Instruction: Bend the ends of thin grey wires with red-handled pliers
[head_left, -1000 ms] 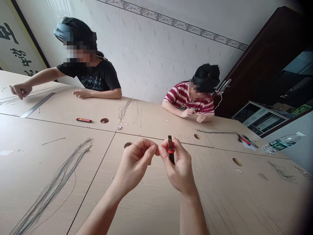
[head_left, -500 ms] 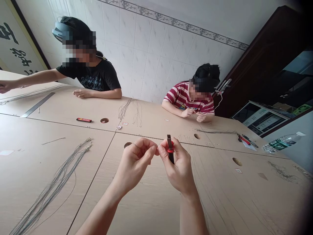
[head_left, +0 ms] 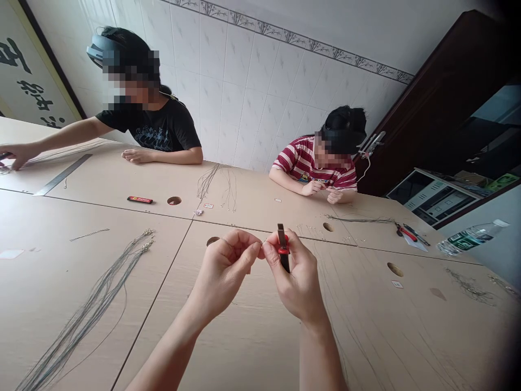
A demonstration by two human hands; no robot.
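Note:
My left hand (head_left: 228,266) and my right hand (head_left: 295,277) are raised over the near part of the table, fingertips almost touching. Thumb and forefinger of the left one are pinched together on something too small to make out. Tucked in my right hand is a pair of pliers (head_left: 281,236), with a flat metal end pointing up and red and black parts between the fingers. The right thumb and forefinger also pinch close to the left fingertips. A bundle of thin cords (head_left: 106,282) with metal clasps lies on the table to the left.
Across the table (head_left: 163,304) sit two people, one in a black shirt (head_left: 163,127), one in a striped shirt (head_left: 303,155). A steel ruler (head_left: 63,175), a red-and-black stick (head_left: 140,200), more cords (head_left: 208,182), red-handled pliers (head_left: 407,233) and a water bottle (head_left: 472,237) lie around.
My hands and the pliers stay almost still. The person in the black shirt has moved the outstretched hand slightly down and right, and a dark thing now shows in it.

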